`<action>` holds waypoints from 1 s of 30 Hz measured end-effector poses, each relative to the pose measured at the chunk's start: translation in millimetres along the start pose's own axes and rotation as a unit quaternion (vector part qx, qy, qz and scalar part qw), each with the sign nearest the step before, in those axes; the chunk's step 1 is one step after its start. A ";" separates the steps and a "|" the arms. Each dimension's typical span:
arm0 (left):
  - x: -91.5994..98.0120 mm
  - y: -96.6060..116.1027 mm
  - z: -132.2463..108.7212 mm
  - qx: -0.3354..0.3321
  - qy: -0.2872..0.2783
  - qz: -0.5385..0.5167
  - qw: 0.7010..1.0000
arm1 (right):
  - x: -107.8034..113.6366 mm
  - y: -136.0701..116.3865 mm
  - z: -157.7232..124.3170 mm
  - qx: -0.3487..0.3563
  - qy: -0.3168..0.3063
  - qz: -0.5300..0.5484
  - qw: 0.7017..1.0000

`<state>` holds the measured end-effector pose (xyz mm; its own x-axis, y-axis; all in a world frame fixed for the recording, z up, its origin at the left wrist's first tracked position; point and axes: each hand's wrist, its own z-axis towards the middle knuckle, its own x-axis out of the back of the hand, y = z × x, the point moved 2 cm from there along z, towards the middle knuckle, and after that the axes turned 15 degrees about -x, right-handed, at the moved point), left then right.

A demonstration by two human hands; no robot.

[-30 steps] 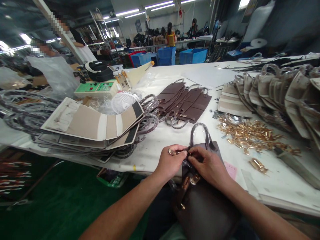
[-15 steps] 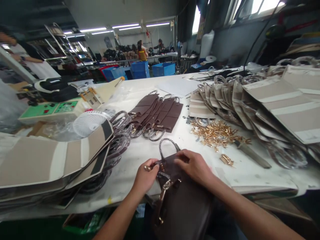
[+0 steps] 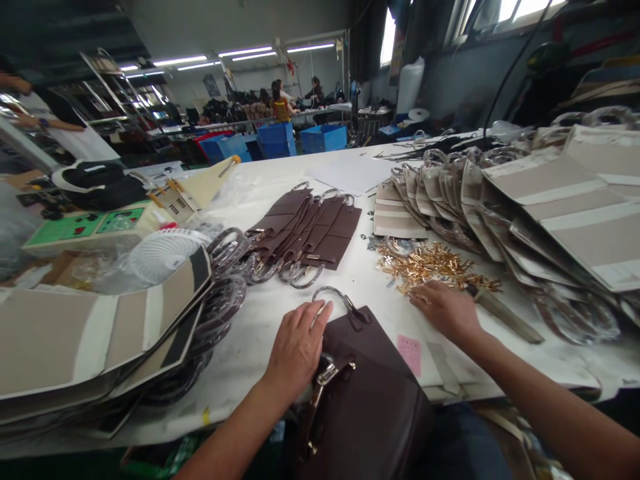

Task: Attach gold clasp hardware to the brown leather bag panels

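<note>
A dark brown handbag (image 3: pixel 370 393) leans over the table's front edge, its clear-wrapped handle (image 3: pixel 330 290) lying toward the table and gold fittings on its front. My left hand (image 3: pixel 297 343) is closed at the bag's upper left edge, by the left end of that handle; a small shiny metal bit shows between its fingers. On the near side of a pile of small gold metal fittings (image 3: pixel 435 260), my right hand (image 3: pixel 445 310) has its fingers bent down together. Whatever lies under those fingertips is hidden. A knife-like tool with a grey handle (image 3: pixel 510 317) lies just right of this hand.
Brown bag panels with handles (image 3: pixel 310 230) lie mid-table. Beige panels are stacked right (image 3: pixel 560 200) and left (image 3: pixel 60 327). A white fan (image 3: pixel 163 257) stands behind the left stack. A pink slip (image 3: pixel 409 355) lies beside the bag. Other people work farther back.
My right hand has left the bag and moved right to the gold fittings. My left hand has turned over the bag's edge. The pink slip, formerly behind my right arm, is now visible.
</note>
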<state>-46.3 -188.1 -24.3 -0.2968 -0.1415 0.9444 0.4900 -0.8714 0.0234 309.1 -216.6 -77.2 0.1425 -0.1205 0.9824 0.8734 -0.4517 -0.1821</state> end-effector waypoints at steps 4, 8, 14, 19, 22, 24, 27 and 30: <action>-0.5 5.3 22.1 -0.104 -0.117 -0.047 0.987 | 5.2 -2.0 9.3 0.019 -0.034 -0.002 0.999; -12.3 -0.6 38.8 -0.088 -0.192 -0.093 0.973 | 12.6 -4.7 24.6 0.031 -0.045 0.002 0.998; -31.0 -9.7 45.2 -0.016 -0.130 -0.136 0.982 | 31.8 -21.5 19.3 0.037 -0.014 0.060 0.997; -36.9 -10.0 46.6 -0.004 -0.116 -0.161 0.980 | 19.5 -66.5 -25.5 -0.016 -0.192 0.392 0.900; -37.3 -9.0 46.8 0.020 -0.102 -0.162 0.981 | -1.8 -89.0 -48.0 -0.077 -0.301 0.512 0.801; -37.6 -8.2 47.6 0.038 -0.082 -0.156 0.984 | -10.8 -94.7 -54.6 -0.094 -0.309 0.544 0.775; -39.6 -7.3 53.9 0.025 -0.080 -0.132 0.988 | -14.0 -95.3 -58.1 -0.081 -0.307 0.538 0.781; -40.7 -9.1 66.7 -0.018 -0.115 -0.126 0.985 | -11.8 -95.8 -62.2 -0.062 -0.304 0.496 0.811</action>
<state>16.0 -143.1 -41.1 -0.2101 0.1876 0.9595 0.3931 -0.8824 0.2586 194.8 -226.9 -73.9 0.9829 -0.0375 0.1803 0.1393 -0.4895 -0.8608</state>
